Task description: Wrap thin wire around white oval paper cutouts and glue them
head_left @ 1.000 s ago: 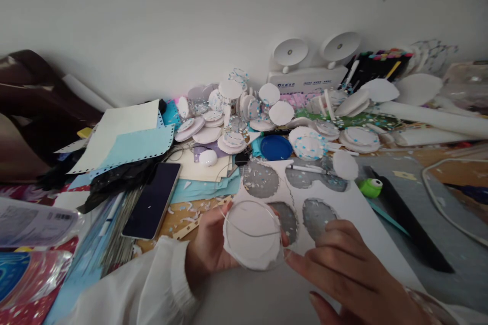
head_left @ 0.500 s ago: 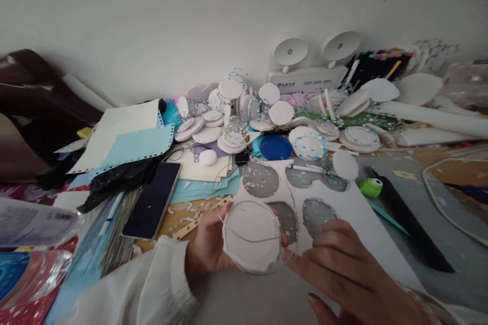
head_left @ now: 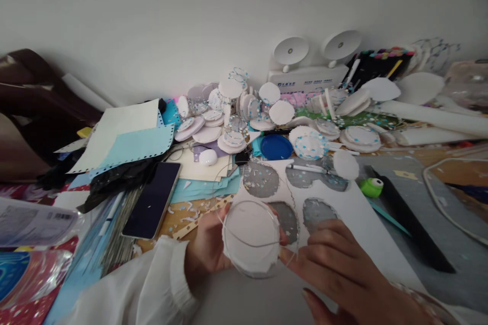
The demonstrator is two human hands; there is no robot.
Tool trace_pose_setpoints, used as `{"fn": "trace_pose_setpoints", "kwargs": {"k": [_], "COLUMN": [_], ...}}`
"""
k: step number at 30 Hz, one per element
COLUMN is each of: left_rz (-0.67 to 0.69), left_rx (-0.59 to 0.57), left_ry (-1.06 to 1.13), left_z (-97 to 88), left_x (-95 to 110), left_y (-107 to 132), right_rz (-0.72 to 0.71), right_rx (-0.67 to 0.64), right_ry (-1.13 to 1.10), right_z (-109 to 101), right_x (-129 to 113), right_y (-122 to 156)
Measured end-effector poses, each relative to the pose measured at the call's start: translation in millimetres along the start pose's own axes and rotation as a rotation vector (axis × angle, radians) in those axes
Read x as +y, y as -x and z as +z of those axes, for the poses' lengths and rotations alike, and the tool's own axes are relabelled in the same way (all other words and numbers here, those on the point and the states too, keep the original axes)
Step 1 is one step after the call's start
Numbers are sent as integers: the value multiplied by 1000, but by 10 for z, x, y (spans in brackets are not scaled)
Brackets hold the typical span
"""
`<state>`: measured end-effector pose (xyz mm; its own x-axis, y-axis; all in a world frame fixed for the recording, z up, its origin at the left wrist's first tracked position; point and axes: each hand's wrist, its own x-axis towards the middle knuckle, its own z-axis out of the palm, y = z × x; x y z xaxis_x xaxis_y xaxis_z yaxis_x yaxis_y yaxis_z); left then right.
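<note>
Now my left grip (head_left: 208, 249) clamps the round white paper disc (head_left: 249, 236); my right grip (head_left: 331, 259), fingers curled together, touches its edge.

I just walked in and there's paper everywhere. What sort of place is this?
Probably a home craft desk. A heap of white round foam discs sits by the wall, a white sheet with round holes cut out lies in front, and a box of coloured marker pens stands at the back.

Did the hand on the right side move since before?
Yes. The right hand slid a little left toward the white disc, judged against the holes in the white sheet.
</note>
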<state>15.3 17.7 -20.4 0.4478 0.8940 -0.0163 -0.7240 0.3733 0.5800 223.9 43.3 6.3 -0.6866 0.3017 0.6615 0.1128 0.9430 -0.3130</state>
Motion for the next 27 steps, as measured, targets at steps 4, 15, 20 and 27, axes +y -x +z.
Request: {"fn": "trace_pose_setpoints", "kwargs": {"k": [4, 15, 20, 27], "left_rz": [15, -41, -86, -133], "left_rx": [5, -3, -7, 9], "left_ry": [-14, -10, -10, -31], "left_z": [1, 56, 91, 63], "left_x": [4, 36, 64, 26], "left_y": [20, 10, 1, 33], "right_rz": [3, -3, -16, -52], "right_rx": [16, 33, 30, 24], "right_ry": [4, -51, -26, 62], "right_z": [-6, 12, 11, 19], "right_x": [9, 22, 22, 21], "right_y": [7, 28, 28, 39]}}
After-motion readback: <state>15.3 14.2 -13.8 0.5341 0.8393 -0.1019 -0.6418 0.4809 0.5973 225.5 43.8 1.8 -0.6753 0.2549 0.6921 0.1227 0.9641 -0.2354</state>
